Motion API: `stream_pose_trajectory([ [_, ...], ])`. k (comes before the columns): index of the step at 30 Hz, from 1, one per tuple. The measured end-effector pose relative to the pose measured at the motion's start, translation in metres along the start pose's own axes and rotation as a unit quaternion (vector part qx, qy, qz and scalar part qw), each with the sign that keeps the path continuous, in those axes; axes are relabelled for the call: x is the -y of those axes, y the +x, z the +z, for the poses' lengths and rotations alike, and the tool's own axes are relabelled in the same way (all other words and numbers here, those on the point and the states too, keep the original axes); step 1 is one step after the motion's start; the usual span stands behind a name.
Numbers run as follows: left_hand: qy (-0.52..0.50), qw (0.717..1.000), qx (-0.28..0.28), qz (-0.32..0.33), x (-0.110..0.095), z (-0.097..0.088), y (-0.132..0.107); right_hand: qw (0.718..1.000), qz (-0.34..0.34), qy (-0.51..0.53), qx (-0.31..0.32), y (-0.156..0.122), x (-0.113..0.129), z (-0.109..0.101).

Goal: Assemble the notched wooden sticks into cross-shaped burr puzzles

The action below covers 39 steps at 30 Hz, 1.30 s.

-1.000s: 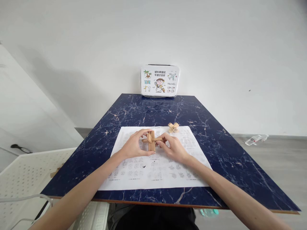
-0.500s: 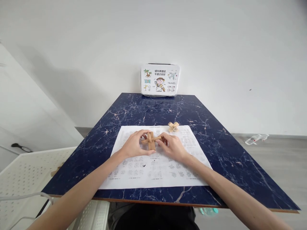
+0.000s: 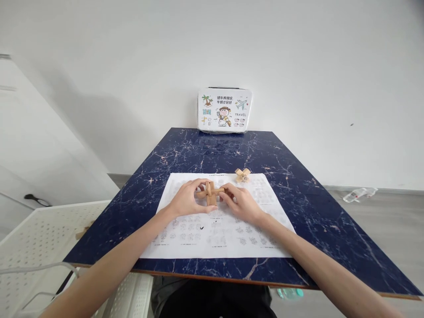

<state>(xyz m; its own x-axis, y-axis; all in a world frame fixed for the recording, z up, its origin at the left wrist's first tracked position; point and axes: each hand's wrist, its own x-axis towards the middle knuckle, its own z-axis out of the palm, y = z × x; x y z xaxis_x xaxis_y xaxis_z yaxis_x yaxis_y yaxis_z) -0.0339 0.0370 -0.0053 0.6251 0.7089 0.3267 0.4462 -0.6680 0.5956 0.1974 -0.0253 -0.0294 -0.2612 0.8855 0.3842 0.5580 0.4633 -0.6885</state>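
A wooden burr puzzle (image 3: 211, 194) of crossed light-brown bars is held just above a printed paper sheet (image 3: 198, 247). My left hand (image 3: 188, 197) is closed around its left side, thumb at the near end and fingers at the far end. With thumb and fingers, my right hand (image 3: 241, 201) pinches the bar that sticks out to the right. Beyond my right hand, a second wooden puzzle (image 3: 243, 175) with a dark mark on one face rests at the sheet's far edge. Rows of faint diagrams cover the sheet.
The sheet lies on a dark blue marble-patterned table (image 3: 225, 154). A white case (image 3: 224, 110) with cartoon prints stands against the wall at the table's far end. To the left is a white perforated surface (image 3: 43, 238) with a cable (image 3: 36, 267). A plastic bottle (image 3: 359, 194) lies on the floor at right.
The view has shifted slightly, so everything appears a little further right. Both hands keep their hold on the puzzle, with barely any movement of the fingers.
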Motion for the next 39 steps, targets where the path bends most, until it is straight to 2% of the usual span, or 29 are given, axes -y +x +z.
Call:
stream_pose_trajectory([
  [10,-0.015,1.0,0.018,0.001,-0.002,-0.001,-0.001,1.0,-0.012,0.015,0.013,-0.001,-0.006,0.0],
  [17,-0.014,0.999,0.039,0.011,-0.002,-0.004,-0.001,0.999,-0.022,-0.022,0.034,-0.002,-0.006,-0.001],
  [20,-0.009,0.999,0.038,0.006,-0.004,-0.003,-0.002,0.999,-0.019,-0.043,0.014,-0.003,-0.003,-0.002],
  [24,0.012,1.0,0.005,0.005,-0.004,0.0,-0.003,0.999,-0.009,-0.047,-0.013,-0.003,0.0,-0.002],
  [33,0.021,0.999,-0.014,0.041,-0.003,-0.001,-0.003,0.996,-0.031,0.064,0.047,-0.001,-0.002,-0.009],
  [39,0.035,0.996,-0.01,0.083,0.004,-0.004,-0.003,0.995,-0.031,0.068,0.071,-0.003,-0.003,-0.008],
])
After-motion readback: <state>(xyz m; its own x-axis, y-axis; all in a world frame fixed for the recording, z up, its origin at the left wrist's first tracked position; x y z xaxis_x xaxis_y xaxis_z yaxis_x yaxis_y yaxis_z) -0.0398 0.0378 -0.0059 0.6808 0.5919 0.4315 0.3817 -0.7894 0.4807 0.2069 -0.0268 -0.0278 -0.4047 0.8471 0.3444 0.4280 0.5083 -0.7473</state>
